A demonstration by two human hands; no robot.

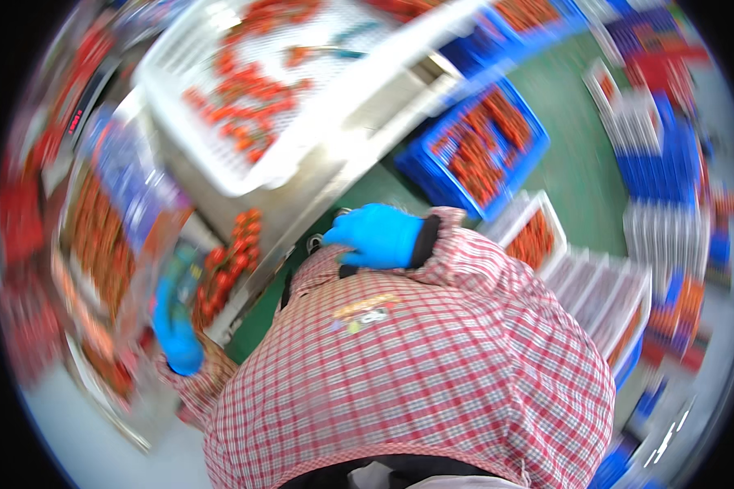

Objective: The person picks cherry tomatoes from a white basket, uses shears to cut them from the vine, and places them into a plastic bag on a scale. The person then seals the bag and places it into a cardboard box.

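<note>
My left hand (174,324), in a blue glove, is at the left beside a vine of red cherry tomatoes (226,269). Blur and its angle hide the fingers, so I cannot tell whether they hold the vine. A clear plastic bag with purple print (137,189) lies just beyond that hand. My right hand (376,236), also blue-gloved, hovers before my checked smock (404,354); nothing shows in it and its thumb stands apart. A white perforated crate (189,150) on the metal table (318,177) holds loose tomato clusters (251,104) and a blurred tool with teal handles (348,54).
On the green floor (578,128), a blue crate of tomatoes (419,171) stands right of the table, near a white crate of tomatoes (556,226). Stacked crates (660,165) line the far right. At left are a box of tomatoes (98,244) and a red digital display (75,122).
</note>
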